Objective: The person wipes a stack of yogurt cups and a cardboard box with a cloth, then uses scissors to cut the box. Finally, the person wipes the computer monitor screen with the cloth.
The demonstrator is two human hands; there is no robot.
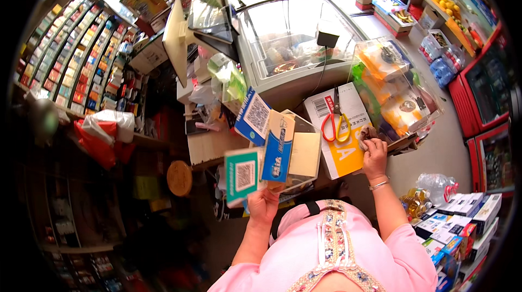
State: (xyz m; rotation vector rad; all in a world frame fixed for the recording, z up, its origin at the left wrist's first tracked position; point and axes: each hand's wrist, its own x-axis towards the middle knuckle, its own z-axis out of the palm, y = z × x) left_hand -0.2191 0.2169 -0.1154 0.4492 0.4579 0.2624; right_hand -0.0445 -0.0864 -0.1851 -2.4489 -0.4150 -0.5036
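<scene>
My left hand [263,208] grips a cluster of display pieces by its lower end. In it are a green plaque with a printed code [229,176] and a blue and cream box [281,145]. A blue card with a printed code [251,117] leans behind them; whether the hand holds it too, I cannot tell. An open clear plastic box [312,129] with a cream block [304,153] lies just right of them. My right hand [375,155] clasps a crumpled brownish cloth [368,134] at the right edge of a white and yellow carton [346,161]. Scissors [336,119] with red and yellow handles rest on the carton.
Ahead stands a glass-topped chest freezer [293,35], with a black adapter [327,38] and cable on it. A clear bin of packets [391,88] sits right of the carton. Left are a monitor [175,41] and a round wooden stool [179,178]; stacked boxes [456,218] stand at right.
</scene>
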